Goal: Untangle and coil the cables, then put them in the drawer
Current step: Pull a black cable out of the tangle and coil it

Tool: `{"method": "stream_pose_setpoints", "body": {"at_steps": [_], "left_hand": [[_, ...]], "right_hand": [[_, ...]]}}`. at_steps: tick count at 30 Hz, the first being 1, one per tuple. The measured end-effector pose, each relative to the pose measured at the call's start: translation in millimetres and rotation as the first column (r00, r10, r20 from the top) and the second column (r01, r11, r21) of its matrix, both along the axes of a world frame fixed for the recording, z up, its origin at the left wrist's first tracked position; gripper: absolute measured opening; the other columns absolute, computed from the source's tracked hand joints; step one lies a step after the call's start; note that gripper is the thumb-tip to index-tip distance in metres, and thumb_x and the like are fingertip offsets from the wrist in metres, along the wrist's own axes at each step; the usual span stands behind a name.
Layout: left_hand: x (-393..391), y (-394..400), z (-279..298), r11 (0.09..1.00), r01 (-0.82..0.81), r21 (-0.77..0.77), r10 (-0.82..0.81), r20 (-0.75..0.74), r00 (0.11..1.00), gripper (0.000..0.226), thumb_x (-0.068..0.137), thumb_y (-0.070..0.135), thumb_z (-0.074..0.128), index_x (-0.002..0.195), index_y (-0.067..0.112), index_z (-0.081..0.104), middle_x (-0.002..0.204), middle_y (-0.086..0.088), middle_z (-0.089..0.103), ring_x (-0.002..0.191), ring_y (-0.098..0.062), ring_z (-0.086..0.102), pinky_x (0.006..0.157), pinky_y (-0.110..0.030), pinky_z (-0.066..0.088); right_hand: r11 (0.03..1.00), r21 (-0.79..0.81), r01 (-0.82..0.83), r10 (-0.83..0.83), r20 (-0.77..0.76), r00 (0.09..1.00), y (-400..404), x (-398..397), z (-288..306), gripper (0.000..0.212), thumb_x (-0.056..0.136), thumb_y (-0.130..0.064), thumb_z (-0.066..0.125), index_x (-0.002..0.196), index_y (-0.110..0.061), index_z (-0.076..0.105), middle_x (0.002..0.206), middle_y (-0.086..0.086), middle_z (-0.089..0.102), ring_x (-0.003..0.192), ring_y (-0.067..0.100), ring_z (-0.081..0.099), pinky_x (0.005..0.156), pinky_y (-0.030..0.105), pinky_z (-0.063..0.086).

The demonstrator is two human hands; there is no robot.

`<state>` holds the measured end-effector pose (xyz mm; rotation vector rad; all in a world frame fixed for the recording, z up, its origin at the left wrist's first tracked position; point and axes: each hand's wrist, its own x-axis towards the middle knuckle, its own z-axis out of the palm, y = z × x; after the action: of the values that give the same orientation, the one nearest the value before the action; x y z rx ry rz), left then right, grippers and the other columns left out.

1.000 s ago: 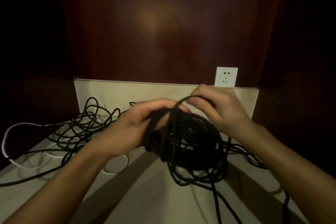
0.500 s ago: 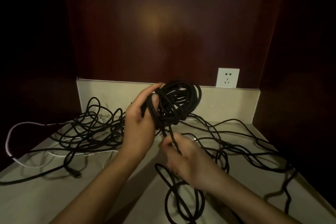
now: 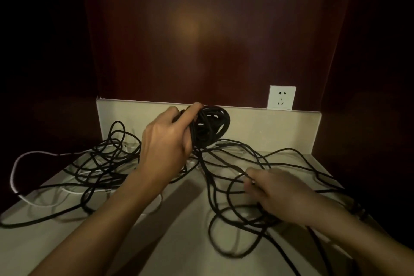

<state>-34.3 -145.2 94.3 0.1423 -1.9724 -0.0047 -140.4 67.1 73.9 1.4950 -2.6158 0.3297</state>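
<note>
- The black cable coil [image 3: 210,125] is held up at the far middle of the counter, in front of the low backsplash; it looks smaller and tighter than half a second ago and sits further from the camera.
- The left hand [image 3: 167,143] grips the coil at its left side, fingers curled round the strands, back of the hand now facing the camera rather than the palm side.
- The right hand [image 3: 275,192] has moved from the near centre out to the right and is low over the counter, blurred; fingers curl onto a loose black cable strand [image 3: 235,184], though whether they pinch it cannot be told.
- Loose black cable [image 3: 94,163] sprawls in loops on the beige counter [image 3: 179,253] left, right and near, still joined to the coil.
- One white cable [image 3: 29,154] arcs at the far left, under the black loops.
- One white wall socket [image 3: 281,97] stands above the backsplash [image 3: 280,127], far right.
- Count: two hands, one coil, one socket.
</note>
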Motion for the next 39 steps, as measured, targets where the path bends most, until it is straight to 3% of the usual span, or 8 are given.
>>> {"method": "stream_pose_setpoints", "body": {"at_steps": [5,10,16,24,28,30,33,39], "left_hand": [[-6,-7,16,0.991,-0.112,0.068,0.112,-0.003,0.994,0.048,0.089,0.016,0.044,0.135,0.02,0.059,0.081,-0.009,0.053,0.061,-0.032,0.054,0.055,-0.035,0.042],[3,-28,33,0.979,-0.068,0.192,0.101,-0.164,0.981,0.04,0.097,0.015,0.047,0.134,0.023,0.059,0.09,-0.011,0.064,0.078,-0.028,0.06,0.068,-0.039,0.047],[2,-41,28,0.962,-0.1,0.256,0.138,-0.133,0.982,0.04,0.096,0.013,0.047,0.132,0.025,0.059,0.094,-0.013,0.067,0.083,-0.032,0.063,0.076,-0.042,0.046],[-5,-18,15,0.984,-0.046,0.173,0.057,-0.056,0.997,0.04,0.093,0.01,0.052,0.13,0.021,0.062,0.083,-0.006,0.057,0.072,-0.029,0.059,0.065,-0.033,0.041],[0,-20,16,0.998,0.056,0.032,-0.064,0.365,0.929,0.033,0.096,0.018,0.051,0.122,0.035,0.062,0.089,0.006,0.061,0.084,-0.022,0.064,0.071,-0.035,0.049],[7,-12,12,0.93,0.341,0.138,-0.364,0.483,0.796,0.023,0.103,0.021,0.05,0.115,0.032,0.066,0.095,0.012,0.068,0.09,-0.008,0.066,0.078,-0.03,0.052],[24,10,16,0.666,0.571,0.48,-0.745,0.395,0.537,0.021,0.101,0.015,0.053,0.114,0.018,0.069,0.104,0.011,0.072,0.1,-0.008,0.069,0.084,-0.016,0.049],[37,45,23,0.297,0.627,0.72,-0.936,0.088,0.342,0.044,0.097,0.01,0.049,0.139,0.016,0.04,0.076,0.017,0.064,0.066,0.002,0.061,0.066,-0.011,0.047]], "right_hand": [[0.987,0.069,0.147,-0.085,-0.551,0.83,5,-6,14,0.038,0.075,-0.02,0.08,0.106,-0.017,0.058,0.078,0.0,0.06,0.057,0.022,0.06,0.042,0.027,0.034],[0.997,0.002,0.081,-0.069,-0.487,0.871,17,-13,38,0.024,0.1,-0.034,0.046,0.122,-0.025,0.046,0.112,-0.004,0.054,0.099,0.019,0.057,0.075,0.031,0.049],[0.998,-0.019,0.059,-0.061,-0.185,0.981,21,-49,45,0.015,0.092,-0.043,0.062,0.098,-0.03,0.059,0.086,-0.011,0.058,0.079,0.008,0.056,0.07,0.03,0.05],[0.942,0.002,-0.335,0.295,-0.482,0.825,3,-38,29,0.024,0.1,-0.035,0.043,0.1,-0.025,0.064,0.091,-0.011,0.063,0.081,0.009,0.06,0.069,0.025,0.048],[0.812,-0.2,-0.548,0.346,-0.591,0.729,17,-23,64,0.03,0.099,-0.033,0.048,0.105,-0.016,0.072,0.085,-0.004,0.063,0.07,0.015,0.06,0.066,0.029,0.052],[0.796,-0.234,-0.559,0.339,-0.592,0.731,20,-23,84,0.03,0.1,-0.035,0.05,0.105,-0.016,0.072,0.085,-0.003,0.063,0.07,0.019,0.062,0.065,0.036,0.053],[0.817,-0.252,-0.518,0.31,-0.566,0.764,18,-34,94,0.034,0.1,-0.039,0.049,0.11,-0.017,0.072,0.088,-0.001,0.065,0.074,0.02,0.066,0.063,0.043,0.054],[0.767,-0.334,-0.548,0.341,-0.511,0.789,-5,-33,73,0.032,0.1,-0.033,0.05,0.113,-0.013,0.072,0.09,-0.001,0.062,0.074,0.018,0.063,0.061,0.029,0.05]]}}
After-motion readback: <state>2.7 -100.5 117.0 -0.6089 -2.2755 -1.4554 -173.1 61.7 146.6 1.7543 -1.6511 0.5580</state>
